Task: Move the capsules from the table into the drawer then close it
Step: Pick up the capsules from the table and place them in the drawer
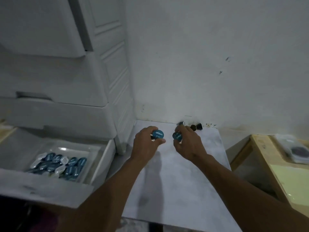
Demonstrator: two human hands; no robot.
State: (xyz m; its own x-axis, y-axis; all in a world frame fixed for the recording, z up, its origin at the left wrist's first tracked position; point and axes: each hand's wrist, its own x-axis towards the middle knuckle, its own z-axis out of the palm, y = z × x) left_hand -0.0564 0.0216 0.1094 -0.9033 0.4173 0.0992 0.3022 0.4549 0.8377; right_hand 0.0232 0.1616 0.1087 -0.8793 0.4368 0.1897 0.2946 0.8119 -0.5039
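The wall (200, 56) rises behind the table (180, 181); a white plastic drawer unit (66, 81) stands against the table's left side, and a wooden bench (267, 164) sits off the table's right side; the drawer (41, 186) at the bottom of the unit is pulled out, left of the table and lower than its top, and a pile of capsules (60, 164) lies inside it, blue lids and clear cups mixed together; over the far half of the table the left hand (145, 141) curls its fingers and thumb round a blue-lidded capsule (158, 135), lid towards the camera; just beside it the right hand (189, 144) grips another blue capsule (177, 136) the same way, nearer the table's back edge; whether either one is lifted clear of the table top I cannot tell; at the table's back edge, against the wall and just beyond the right hand, a few small dark capsules (197, 127) lie, their number too blurred to tell; by my judgement the task is well along: most of the lot is in the drawer, the two in hand have to go left of the table and in, the few at the back edge must follow, and the drawer is not yet pushed shut
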